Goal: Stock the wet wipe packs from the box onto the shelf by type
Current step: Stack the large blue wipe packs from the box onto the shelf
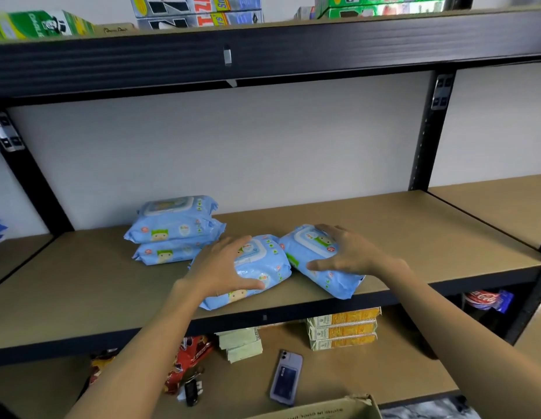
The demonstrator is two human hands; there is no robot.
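Two light-blue wet wipe packs lie side by side near the front edge of the middle shelf (414, 231). My left hand (224, 267) holds the left pack (263, 267), fingers over its top and thumb along its front. My right hand (348, 252) grips the right pack (308, 246) the same way; that pack's corner overhangs the shelf edge. Behind them, to the left, a stack of three matching blue packs (175, 228) stands on the shelf. A corner of the cardboard box (329, 409) shows at the bottom edge.
The lower shelf holds a phone (286, 378), a car key (191, 391), red snack bags (187, 358), pale green packets (240, 343) and yellow boxes (343, 328). The top shelf carries several boxes. A black upright (426, 131) stands at the right rear.
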